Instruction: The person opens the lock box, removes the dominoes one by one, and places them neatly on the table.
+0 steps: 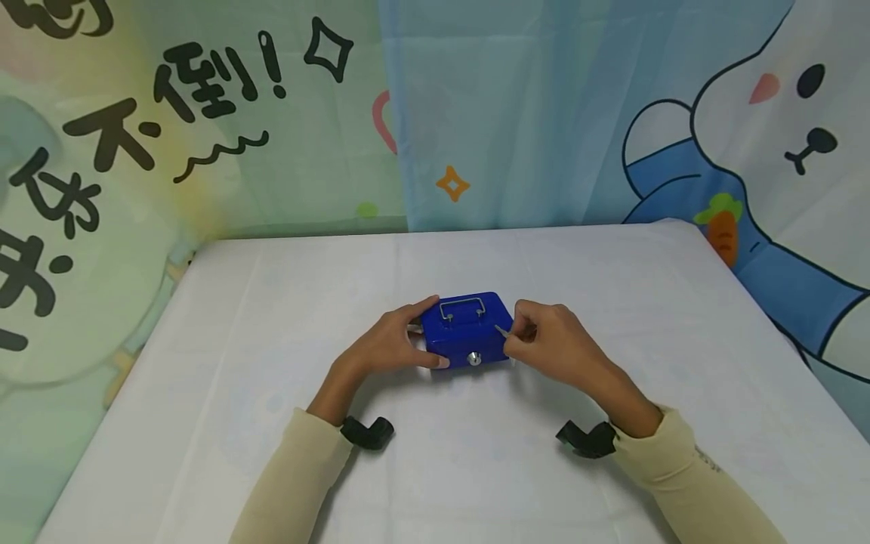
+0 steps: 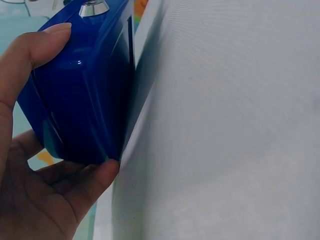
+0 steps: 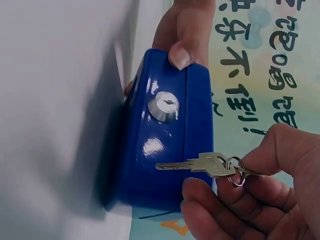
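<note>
A small blue cash box [image 1: 448, 336] sits on the white-covered table, its lid down, with a thin wire handle [image 1: 462, 304] on top. Its round silver key lock [image 3: 166, 105] faces the person. My left hand [image 1: 389, 341] grips the box's left end, thumb on the front and fingers reaching round the side and back. At the right end, my right hand [image 1: 556, 341] pinches a small key ring between thumb and finger. A silver key [image 3: 202, 165] on that ring [image 3: 236, 171] points across the box front, apart from the lock. A second thin metal piece is partly hidden between the fingers.
White cloth [image 1: 435, 468] covers the table. Behind it hangs a printed curtain [image 1: 516, 113] with dark lettering and a cartoon animal. Black wrist straps with mounts [image 1: 368, 433] sit at both cuffs, above the cloth.
</note>
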